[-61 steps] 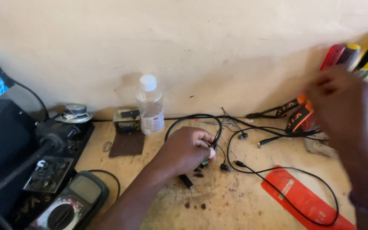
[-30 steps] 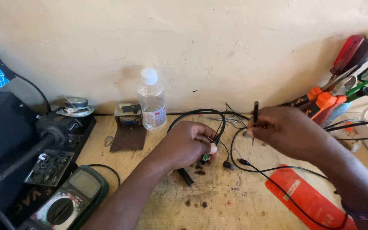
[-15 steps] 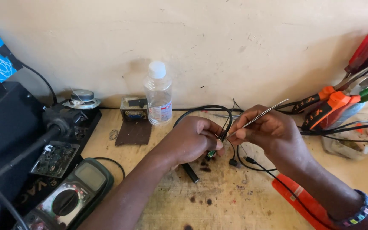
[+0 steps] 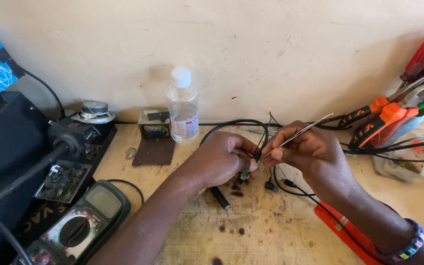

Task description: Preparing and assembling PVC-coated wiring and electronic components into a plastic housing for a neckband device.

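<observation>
My left hand [image 4: 222, 158] rests on the wooden bench [image 4: 271, 230] and pinches a small green circuit board [image 4: 244, 175] with black wires [image 4: 236, 125] running off it. My right hand [image 4: 315, 152] grips a pair of thin metal tweezers [image 4: 298, 136]. Their tips meet my left fingertips just above the small board, so both hands touch at the middle of the bench. A short black cylinder [image 4: 219, 197] lies on the wood just below my left hand.
A clear plastic bottle [image 4: 182, 105] stands at the wall. A multimeter [image 4: 82, 223] and a black unit [image 4: 11, 147] sit at left, with a small speaker [image 4: 94, 110] behind. Orange-handled pliers [image 4: 379, 118] and a red case [image 4: 344, 228] lie at right.
My right hand came back from the tools at the right holding the tweezers and brought their tips to the small board in my left hand. My left hand stayed put.
</observation>
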